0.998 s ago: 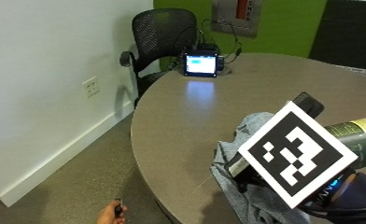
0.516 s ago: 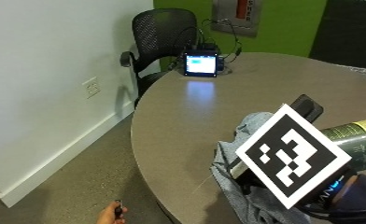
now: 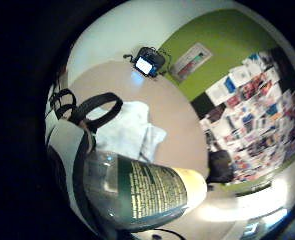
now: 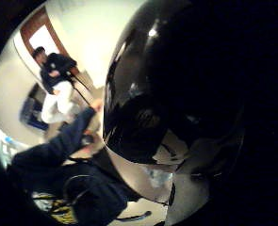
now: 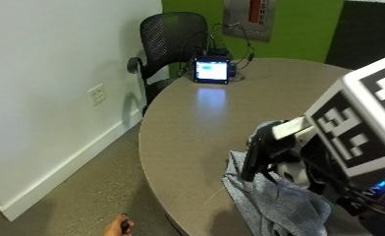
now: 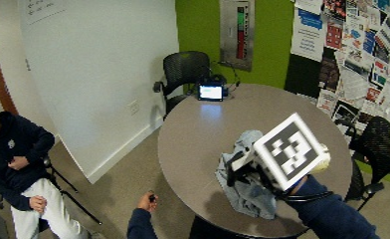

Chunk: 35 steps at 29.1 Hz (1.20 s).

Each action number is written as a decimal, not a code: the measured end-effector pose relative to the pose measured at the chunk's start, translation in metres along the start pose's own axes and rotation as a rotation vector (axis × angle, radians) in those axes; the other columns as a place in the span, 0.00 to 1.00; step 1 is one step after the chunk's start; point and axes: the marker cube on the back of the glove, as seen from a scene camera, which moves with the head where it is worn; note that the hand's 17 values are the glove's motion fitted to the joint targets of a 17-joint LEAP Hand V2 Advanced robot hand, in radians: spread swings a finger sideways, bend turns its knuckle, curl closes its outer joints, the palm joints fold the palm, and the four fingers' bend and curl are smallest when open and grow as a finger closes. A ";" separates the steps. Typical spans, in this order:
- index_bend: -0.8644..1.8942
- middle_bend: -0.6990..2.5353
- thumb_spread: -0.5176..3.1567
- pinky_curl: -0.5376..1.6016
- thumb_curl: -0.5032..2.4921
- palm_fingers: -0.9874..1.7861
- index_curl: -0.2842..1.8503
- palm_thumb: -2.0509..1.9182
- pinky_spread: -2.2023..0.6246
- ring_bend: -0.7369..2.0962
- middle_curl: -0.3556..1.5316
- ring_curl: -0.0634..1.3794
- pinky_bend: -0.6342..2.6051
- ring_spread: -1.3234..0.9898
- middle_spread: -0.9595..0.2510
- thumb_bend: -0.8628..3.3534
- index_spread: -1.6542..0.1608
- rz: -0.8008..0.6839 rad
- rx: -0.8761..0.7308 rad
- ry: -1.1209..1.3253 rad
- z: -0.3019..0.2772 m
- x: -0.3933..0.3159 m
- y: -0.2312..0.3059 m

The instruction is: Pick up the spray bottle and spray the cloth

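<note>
One bottle [image 3: 147, 192] is clamped in my hand [image 5: 290, 157], lifted off the bench [image 5: 206, 118] and now tipped nearer the cloth [image 5: 277, 206] than a second ago; nozzle looks lined up, so spraying should come next.

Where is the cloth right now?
In the outside view the cloth lies crumpled at the near edge of the round table, just under the gloved right hand.
</note>
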 end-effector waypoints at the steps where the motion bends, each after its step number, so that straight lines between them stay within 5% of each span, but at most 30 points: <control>1: 0.43 0.41 0.34 0.43 0.42 0.86 0.41 0.74 0.67 0.48 0.45 0.34 0.32 0.47 0.66 0.20 0.76 0.016 0.027 -0.069 -0.008 0.002 -0.001; 7: 0.43 0.41 0.34 0.43 0.42 0.86 0.41 0.75 0.67 0.48 0.45 0.34 0.32 0.47 0.66 0.20 0.76 0.052 0.128 -0.365 -0.042 0.014 0.005; 14: 0.43 0.41 0.34 0.43 0.42 0.85 0.41 0.75 0.68 0.48 0.45 0.34 0.32 0.47 0.66 0.20 0.76 0.305 0.128 -0.935 -0.053 0.022 0.034; 35: 0.41 0.41 0.38 0.43 0.40 0.86 0.41 0.74 0.68 0.47 0.44 0.34 0.32 0.48 0.67 0.20 0.76 0.351 0.190 -1.352 0.022 -0.020 -0.092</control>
